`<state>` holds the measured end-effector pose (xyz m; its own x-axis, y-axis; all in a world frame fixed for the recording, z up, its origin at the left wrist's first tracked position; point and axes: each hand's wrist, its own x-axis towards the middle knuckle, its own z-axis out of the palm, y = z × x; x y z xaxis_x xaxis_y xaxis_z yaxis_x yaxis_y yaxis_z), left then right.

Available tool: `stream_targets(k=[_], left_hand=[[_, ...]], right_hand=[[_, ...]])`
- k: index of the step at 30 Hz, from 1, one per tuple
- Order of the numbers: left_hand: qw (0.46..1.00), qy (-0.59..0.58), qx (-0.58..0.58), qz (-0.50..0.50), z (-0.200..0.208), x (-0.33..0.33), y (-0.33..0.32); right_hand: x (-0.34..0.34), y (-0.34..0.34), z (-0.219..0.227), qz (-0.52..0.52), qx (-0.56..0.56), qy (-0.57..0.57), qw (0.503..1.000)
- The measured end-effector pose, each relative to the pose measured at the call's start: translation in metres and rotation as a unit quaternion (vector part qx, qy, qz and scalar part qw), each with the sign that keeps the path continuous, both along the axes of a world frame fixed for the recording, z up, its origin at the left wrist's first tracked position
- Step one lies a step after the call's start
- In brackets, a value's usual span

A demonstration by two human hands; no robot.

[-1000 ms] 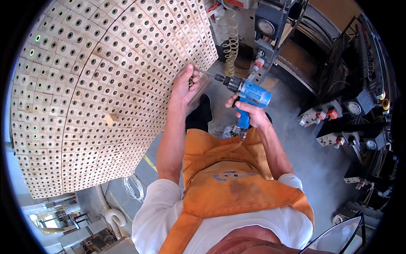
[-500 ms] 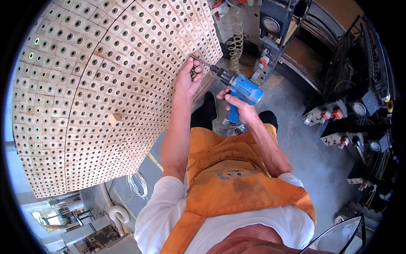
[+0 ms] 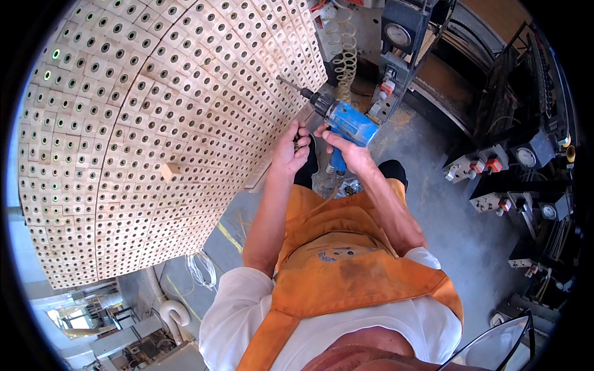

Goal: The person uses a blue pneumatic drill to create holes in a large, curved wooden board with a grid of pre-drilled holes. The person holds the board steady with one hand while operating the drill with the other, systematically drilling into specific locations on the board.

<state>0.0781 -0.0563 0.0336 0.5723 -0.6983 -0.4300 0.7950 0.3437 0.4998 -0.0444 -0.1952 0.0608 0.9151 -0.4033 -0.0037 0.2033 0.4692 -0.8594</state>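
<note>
My right hand (image 3: 348,150) grips a blue pistol-grip power driver (image 3: 352,123) with a black chuck. Its long thin bit (image 3: 291,84) reaches left over a large panel of pale wooden blocks (image 3: 185,123). Whether the tip touches a block I cannot tell. Many blocks have a dark-ringed hole; some near the upper right edge show plain holes. Below the bit, my left hand (image 3: 291,148) is curled around several small metal threaded inserts (image 3: 297,143), partly hidden by its fingers. A thin yellowish hose (image 3: 328,196) hangs from the driver's handle.
One loose wooden block (image 3: 169,172) rests on the panel. A clear bag with small metal parts (image 3: 350,187) lies below the driver. A coiled air hose (image 3: 346,59) hangs ahead; black machinery with gauges (image 3: 525,159) stands at right. White cable (image 3: 201,271) lies on the floor.
My left hand has drawn back from the bit's tip toward me, still holding the inserts. The driver has shifted slightly left, and its bit now shows over the panel.
</note>
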Motion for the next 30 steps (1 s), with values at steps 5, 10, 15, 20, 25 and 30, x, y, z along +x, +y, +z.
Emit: stream_targets(k=[5,10,15,20,25,30], left_hand=[[0.996,-0.040,0.080,0.005,0.002,-0.003,0.006],[0.996,-0.076,0.043,-0.015,0.027,0.003,0.010],[0.990,-0.138,0.006,0.021,0.053,0.025,0.001],[0.990,-0.140,-0.018,0.009,0.069,0.034,-0.012],[0.986,-0.165,0.007,-0.016,0.073,0.033,-0.020],[0.972,-0.218,0.088,-0.006,0.080,0.041,-0.031]], right_hand=[[0.000,0.000,0.001,-0.005,0.021,0.010,1.000],[-0.007,-0.006,0.000,0.028,0.005,0.017,0.999],[-0.039,-0.012,0.010,0.058,0.027,0.031,0.997],[-0.057,-0.031,0.010,0.098,0.052,0.030,0.993],[-0.061,-0.041,0.002,0.095,0.042,0.027,0.994],[-0.059,-0.030,0.011,0.060,-0.084,0.046,0.994]])
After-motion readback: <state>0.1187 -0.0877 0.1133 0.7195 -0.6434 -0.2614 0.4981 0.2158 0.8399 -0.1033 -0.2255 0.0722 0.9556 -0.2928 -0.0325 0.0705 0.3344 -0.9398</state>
